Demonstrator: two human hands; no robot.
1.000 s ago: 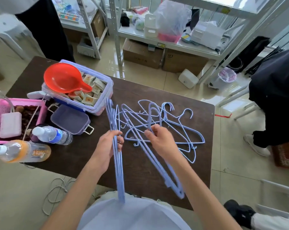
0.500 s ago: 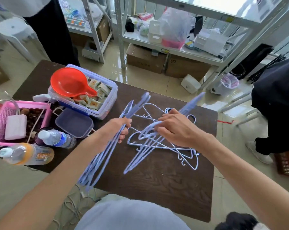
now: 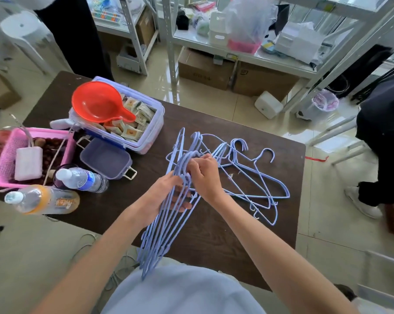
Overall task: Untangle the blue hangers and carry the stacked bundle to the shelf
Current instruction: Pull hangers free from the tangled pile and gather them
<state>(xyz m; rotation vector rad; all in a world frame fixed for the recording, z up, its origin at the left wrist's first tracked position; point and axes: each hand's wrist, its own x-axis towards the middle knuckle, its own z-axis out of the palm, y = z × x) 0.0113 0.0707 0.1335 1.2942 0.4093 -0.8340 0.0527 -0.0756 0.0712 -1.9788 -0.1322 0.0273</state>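
Over the dark wooden table, my left hand grips a stacked bundle of blue hangers that slants down toward my lap, hooks pointing away. My right hand pinches the hook end of that bundle right beside the left hand. Several loose blue hangers lie tangled flat on the table just right of my hands. A metal shelf stands beyond the table's far edge.
On the left of the table are a lilac box of packets with a red scoop, a small lilac lidded tub, a pink basket and two lying bottles. Cardboard boxes sit under the shelf. A person in black stands at right.
My right hand lifted the hangers it held off the table pile and brought them against the left hand's bundle. Both hands have come together; the bundle now points toward me.
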